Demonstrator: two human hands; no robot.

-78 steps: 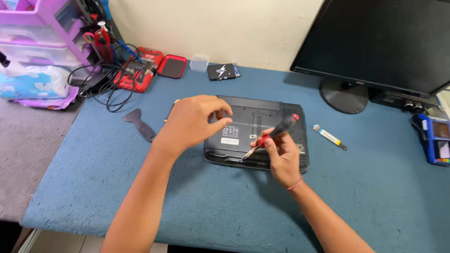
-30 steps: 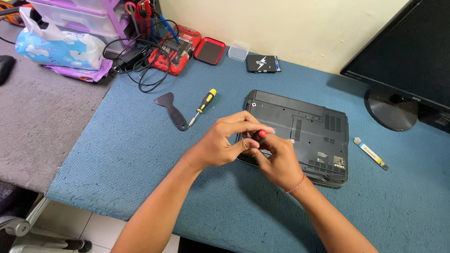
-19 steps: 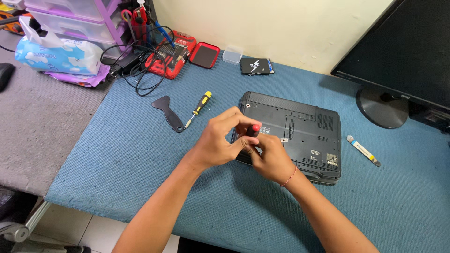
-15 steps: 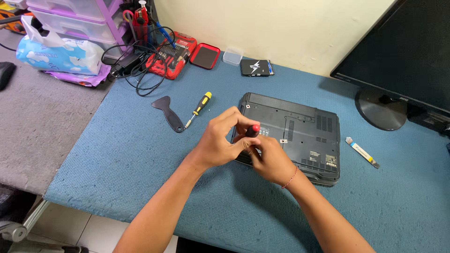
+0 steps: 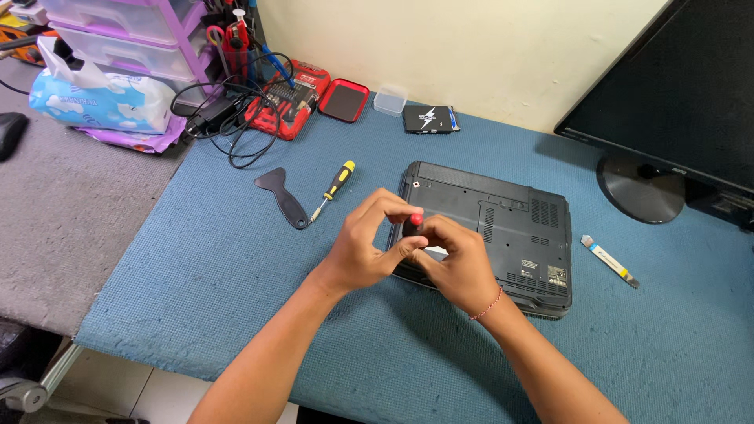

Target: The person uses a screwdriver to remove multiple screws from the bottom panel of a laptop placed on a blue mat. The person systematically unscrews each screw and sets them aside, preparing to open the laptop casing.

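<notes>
1. Since half a second ago little has shifted: both hands stay huddled over the laptop's near-left corner, and the view sits a touch differently.
2. Left hand [image 5: 367, 250] and right hand [image 5: 455, 263] are both pinched round a red-capped screwdriver [image 5: 414, 223], standing nearly upright, tip hidden.
3. It rises at 12 o'clock from the fingers, over the upturned black laptop [image 5: 503, 224].
4. Farther off, at 10 o'clock, a yellow-handled screwdriver [image 5: 334, 188] lies beside a black pry tool [image 5: 283, 198].

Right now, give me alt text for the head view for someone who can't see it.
Both hands, left hand and right hand, grip a red-capped screwdriver upright over the near-left corner of an upturned black laptop on a blue mat. A yellow-handled screwdriver and black pry tool lie left.
</notes>
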